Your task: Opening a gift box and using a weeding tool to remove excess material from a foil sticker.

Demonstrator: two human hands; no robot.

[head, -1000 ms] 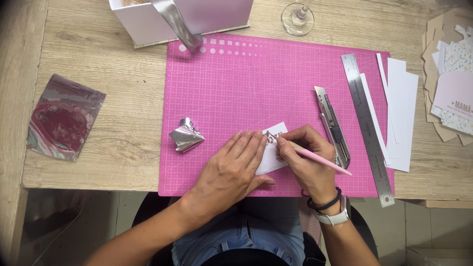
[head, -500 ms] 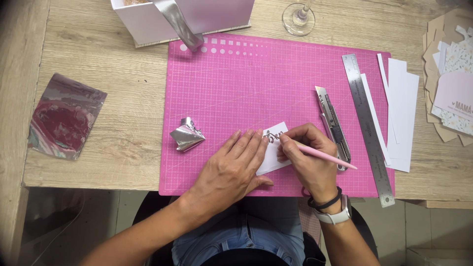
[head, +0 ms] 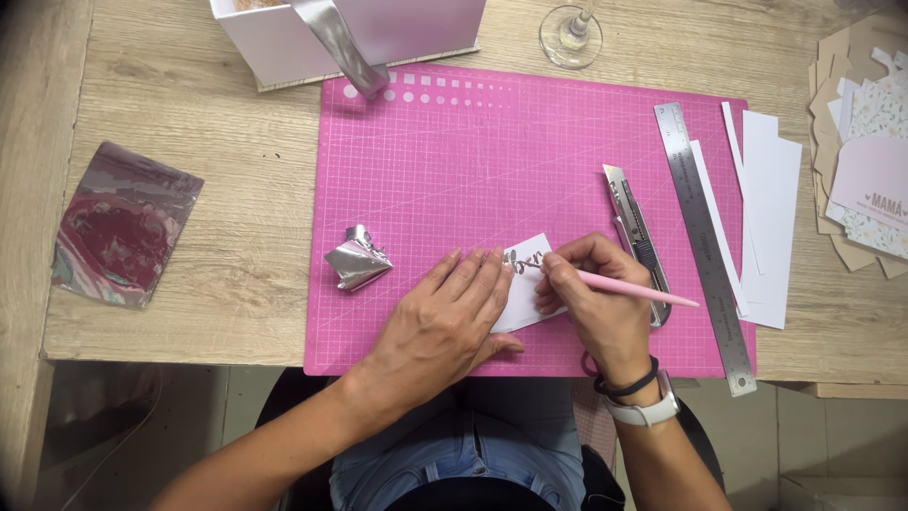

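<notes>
A small white card (head: 526,284) is lying flat on the pink mat, tilted toward 1 o'clock, bearing silvery lettering near its upper edge. A slim pink pen (head: 624,287) is resting its tip on the lettering, its shaft pointing toward 4 o'clock.

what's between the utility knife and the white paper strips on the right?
The steel ruler lies between the utility knife and the white paper strips, running diagonally over the pink cutting mat. Head view shows it.

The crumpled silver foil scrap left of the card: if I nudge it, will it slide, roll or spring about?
The foil scrap looks thin and creased, so probably very light and easily crushed. Its irregular folds suggest it would skid or tumble rather than roll on the pink cutting mat.
</notes>
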